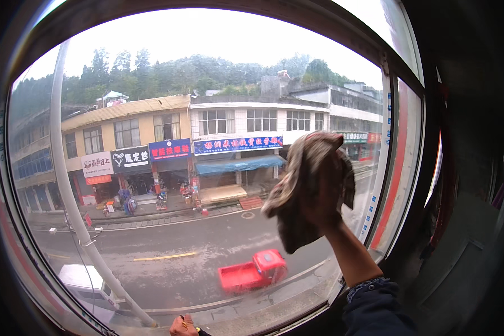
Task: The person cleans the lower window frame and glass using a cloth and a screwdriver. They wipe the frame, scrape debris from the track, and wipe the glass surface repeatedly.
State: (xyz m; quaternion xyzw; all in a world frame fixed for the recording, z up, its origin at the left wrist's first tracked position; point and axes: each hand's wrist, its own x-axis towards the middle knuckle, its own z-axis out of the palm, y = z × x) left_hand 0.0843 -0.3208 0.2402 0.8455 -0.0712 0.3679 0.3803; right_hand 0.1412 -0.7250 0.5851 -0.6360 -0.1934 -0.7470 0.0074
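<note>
My right hand is raised and presses a crumpled brown-grey cloth to the right part of a large window pane. The cloth wraps over my fingers and hides most of them, and its lower end hangs loose below the palm. At the bottom edge of the view, my left hand is curled around a small black-and-yellow object. Only part of that object shows, so its kind is unclear. Hazy streaks mark the glass.
A dark window frame bounds the pane, with a narrower pane to the right. Outside, far below, are a street, a red pickup, a white van, a leaning pole and shopfronts bearing writing.
</note>
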